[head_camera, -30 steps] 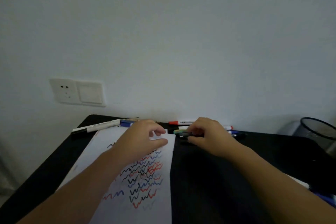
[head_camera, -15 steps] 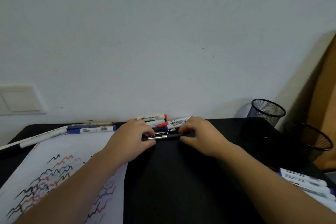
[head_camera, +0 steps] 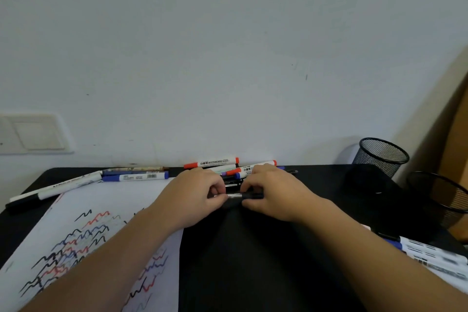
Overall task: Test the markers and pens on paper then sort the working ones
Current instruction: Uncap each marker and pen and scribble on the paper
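head view: nearest, along the right edge of the matte black tabletop (head_camera: 253, 261), lie blurred white whiteboard markers (head_camera: 430, 254) with blue caps. a smooth white sheet of paper (head_camera: 106, 200) covers the left part of the tabletop, crossed with black, red and blue zigzag test lines. further in, both hands meet over a slim black pen (head_camera: 236, 196) with a shiny silver band: the left hand (head_camera: 195, 196) pinches its left end between thumb and curled fingers, and the right hand (head_camera: 272, 191) pinches its dark right end the same way. just behind them, at the far edge by the wall, sits a loose heap of markers (head_camera: 228, 166), white barrels with red and blue caps. more markers (head_camera: 134, 175) lie along the far left edge, one long white pen (head_camera: 54, 187) with a black cap angled toward the left corner. at the far right corner stand two round black wire-mesh cups (head_camera: 381, 156); their contents cannot be seen.
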